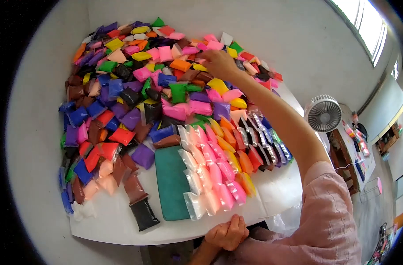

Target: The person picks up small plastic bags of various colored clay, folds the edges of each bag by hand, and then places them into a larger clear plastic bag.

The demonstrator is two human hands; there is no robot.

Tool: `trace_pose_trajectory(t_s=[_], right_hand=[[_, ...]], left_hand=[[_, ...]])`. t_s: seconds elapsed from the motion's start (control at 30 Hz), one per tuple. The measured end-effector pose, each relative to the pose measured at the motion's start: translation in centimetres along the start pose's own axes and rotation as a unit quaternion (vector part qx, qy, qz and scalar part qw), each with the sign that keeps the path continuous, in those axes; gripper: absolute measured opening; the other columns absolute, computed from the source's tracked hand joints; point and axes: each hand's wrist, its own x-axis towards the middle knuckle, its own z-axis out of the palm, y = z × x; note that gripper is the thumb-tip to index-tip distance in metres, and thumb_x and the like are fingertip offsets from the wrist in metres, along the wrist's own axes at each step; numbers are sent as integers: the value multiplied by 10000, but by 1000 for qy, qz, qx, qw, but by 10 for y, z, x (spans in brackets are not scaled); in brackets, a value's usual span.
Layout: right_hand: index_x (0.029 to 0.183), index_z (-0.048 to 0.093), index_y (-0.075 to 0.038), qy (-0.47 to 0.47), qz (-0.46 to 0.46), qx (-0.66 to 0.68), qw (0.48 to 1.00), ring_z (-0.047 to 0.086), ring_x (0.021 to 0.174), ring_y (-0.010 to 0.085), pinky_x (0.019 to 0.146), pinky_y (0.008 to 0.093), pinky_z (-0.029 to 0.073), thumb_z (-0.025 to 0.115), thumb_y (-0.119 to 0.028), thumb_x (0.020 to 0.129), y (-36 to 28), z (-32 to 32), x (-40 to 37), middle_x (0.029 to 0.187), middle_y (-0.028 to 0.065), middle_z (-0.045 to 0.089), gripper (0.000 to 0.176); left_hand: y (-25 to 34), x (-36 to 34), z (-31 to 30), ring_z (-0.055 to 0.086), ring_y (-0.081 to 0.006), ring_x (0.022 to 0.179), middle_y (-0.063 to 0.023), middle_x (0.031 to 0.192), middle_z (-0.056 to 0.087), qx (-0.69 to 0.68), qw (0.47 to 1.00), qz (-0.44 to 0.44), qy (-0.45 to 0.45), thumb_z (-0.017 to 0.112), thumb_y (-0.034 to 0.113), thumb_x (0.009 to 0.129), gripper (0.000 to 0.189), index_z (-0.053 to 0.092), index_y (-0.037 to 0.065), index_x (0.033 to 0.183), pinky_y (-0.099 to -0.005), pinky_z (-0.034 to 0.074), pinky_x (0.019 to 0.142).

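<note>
A large heap of small clear packets with coloured filling [177, 92] covers the table's back and left. My right hand [219, 64] is stretched far into the heap, its fingers bent down among pink and yellow packets; what they pinch, if anything, is hidden. My left hand [229, 232] is curled closed at the front edge of the table, and I cannot see inside it. Just beyond it lie overlapping rows of packets in peach [195, 181], pink [217, 174], yellow [244, 183], orange [244, 162] and dark colours [263, 137]. The peach ones partly cover a teal flat pad [171, 185].
A black packet [144, 214] and a brown packet [134, 187] lie left of the pad on the white table [108, 229]. Walls border the table at the back and left. A white fan [324, 113] stands to the right, beside another cluttered table [362, 165].
</note>
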Motion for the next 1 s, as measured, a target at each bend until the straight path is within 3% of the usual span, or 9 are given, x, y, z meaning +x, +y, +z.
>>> trace_pose_trajectory(t_s=[0.17,0.27,0.43,0.57,0.67,0.8,0.9,0.93,1.0], right_hand=[[1163,618,-87,-5,-31,-34,999,633,963,365,866,467,482,610,-190,812,-41,56,39,990,178,678,366],[1132,613,-87,-34,32,-133,990,621,994,379,890,500,449,614,-184,808,-54,76,41,996,193,674,338],[924,638,-48,58,-40,-126,989,651,907,344,787,507,451,587,-183,817,-52,83,45,943,173,683,179],[910,581,17,67,-3,79,995,644,823,359,721,421,504,602,-205,846,-71,25,31,876,207,657,232],[939,607,17,39,-54,290,955,628,758,312,712,398,491,674,-258,838,-76,-25,-11,844,180,646,301],[998,661,8,11,10,377,926,604,794,130,711,316,473,703,-271,846,-113,-118,-105,798,80,638,320],[1007,662,21,-39,103,436,893,600,806,91,733,284,486,681,-207,873,-126,-161,-172,855,33,647,265],[1007,665,14,-24,117,500,858,608,823,92,743,266,490,674,-162,878,-131,-165,-195,903,26,661,218],[1000,667,6,-36,176,534,826,610,841,90,767,249,491,707,-152,863,-147,-183,-235,917,27,661,214]], left_hand=[[-2,1,-6,530,-97,720,38,928,688,-13,999,23,-25,593,256,821,187,707,136,908,-238,399,690],[-1,-6,-1,547,-95,752,38,962,684,4,999,35,-10,587,265,845,177,704,145,901,-257,407,714],[-2,-5,-2,533,-101,818,41,1034,667,17,999,31,-9,582,289,858,196,686,164,968,-266,402,746],[2,-5,-4,513,-115,824,57,1047,659,38,999,13,-34,587,282,836,224,671,173,1013,-265,398,742],[1,-1,-2,517,-106,777,43,977,673,51,999,7,0,572,289,874,156,675,180,915,-241,427,764],[1,-1,-3,516,-121,737,23,994,671,14,1000,-4,0,579,294,849,180,687,166,915,-263,419,692],[3,0,-4,529,-154,693,18,984,670,0,999,-34,-26,577,289,831,202,697,154,920,-309,413,648],[5,1,-5,531,-161,686,17,983,669,-8,998,-52,-38,576,288,827,207,699,151,923,-316,411,642],[10,14,-13,540,-209,685,-57,977,663,-145,979,-142,-20,610,196,802,230,678,81,990,-357,441,672]])
